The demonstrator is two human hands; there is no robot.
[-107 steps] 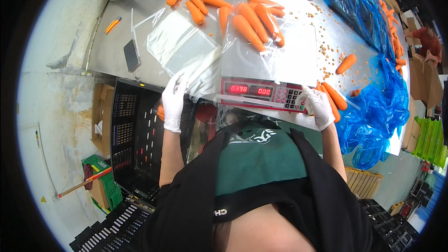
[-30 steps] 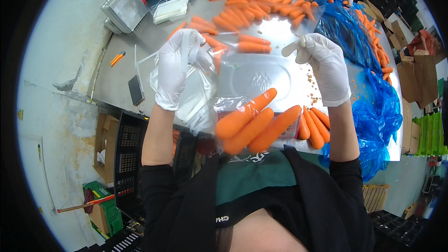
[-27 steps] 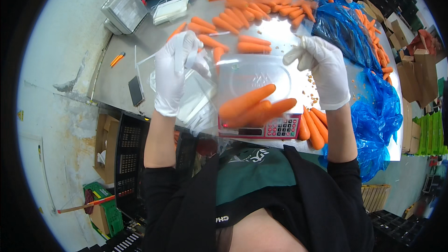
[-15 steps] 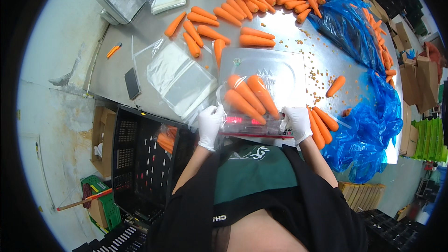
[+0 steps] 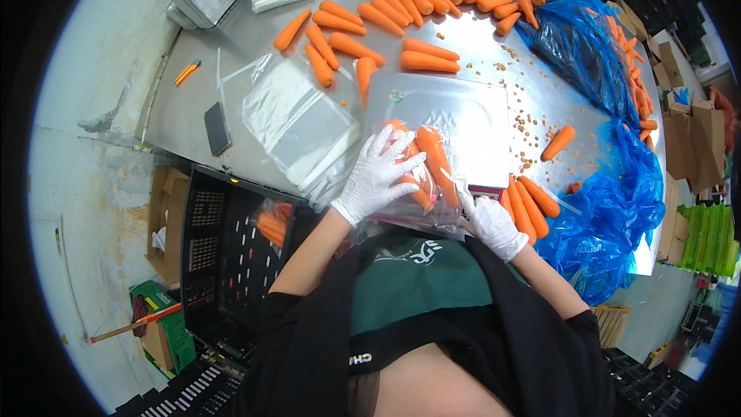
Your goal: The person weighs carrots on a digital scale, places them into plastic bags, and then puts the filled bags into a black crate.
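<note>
A clear plastic bag (image 5: 441, 218) holding a few orange carrots (image 5: 437, 161) lies on the metal pan of a weighing scale (image 5: 480, 112). My left hand (image 5: 377, 176), in a white glove, rests over the bagged carrots with its fingers spread. It covers part of them. My right hand (image 5: 494, 224), also gloved, is at the bag's lower right edge, fingers bent and closed on the plastic. Several loose carrots (image 5: 526, 212) lie just right of the scale. A stack of flat clear bags (image 5: 297, 127) sits to its left.
More carrots (image 5: 401, 8) spread across the far metal table (image 5: 185, 112). Blue plastic sheeting (image 5: 598, 224) drapes the right side. A phone (image 5: 217, 129) and an orange cutter (image 5: 187, 72) lie at left. A black crate (image 5: 231, 278) with bagged carrots stands at lower left.
My left hand has moved from the bag's left edge up and right onto the carrots, its fingers opening out. My right hand has shifted slightly downward. The bag's near end is now drawn in.
</note>
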